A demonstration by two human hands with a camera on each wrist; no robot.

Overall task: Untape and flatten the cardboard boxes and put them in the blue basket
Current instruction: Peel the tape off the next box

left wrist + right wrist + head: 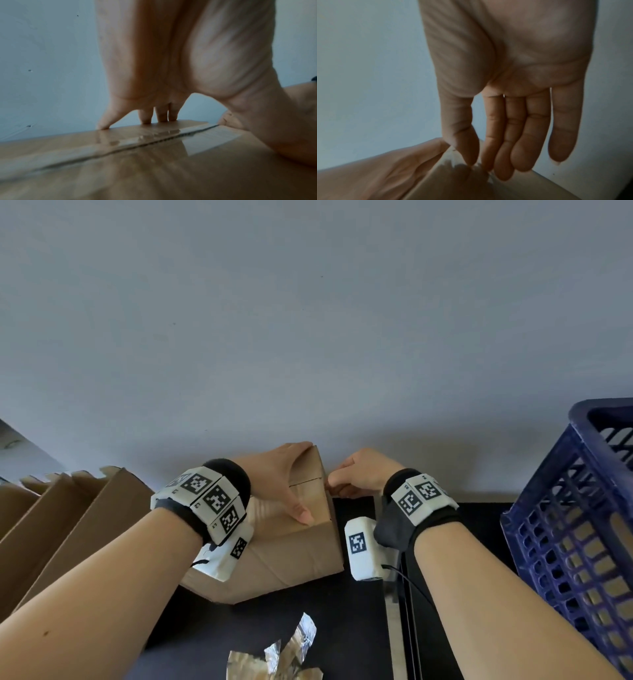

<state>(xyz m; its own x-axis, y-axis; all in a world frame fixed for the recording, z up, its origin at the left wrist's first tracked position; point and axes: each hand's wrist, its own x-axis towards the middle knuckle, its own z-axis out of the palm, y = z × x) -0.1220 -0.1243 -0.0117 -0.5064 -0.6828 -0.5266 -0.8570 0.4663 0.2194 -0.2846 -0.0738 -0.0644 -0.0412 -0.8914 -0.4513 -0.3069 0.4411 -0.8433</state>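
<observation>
A closed brown cardboard box (pixel 294 553) stands on the dark table against the wall. Clear tape (pixel 154 135) runs along its top seam. My left hand (pixel 291 474) presses down on the box top, fingers (pixel 145 119) straight and reaching the far edge, thumb lying on the lid. My right hand (pixel 356 474) is at the box's right upper edge, where thumb and forefinger (pixel 469 155) pinch the loose end of the tape (pixel 476 167). The other right fingers stay straight. The blue basket (pixel 582 525) stands at the right, with brown cardboard showing through its grid wall.
Opened cardboard boxes (pixel 68 525) lean at the left. A crumpled wad of used tape (pixel 284 652) lies on the black tabletop (pixel 308 621) in front of the box. A grey wall rises directly behind everything.
</observation>
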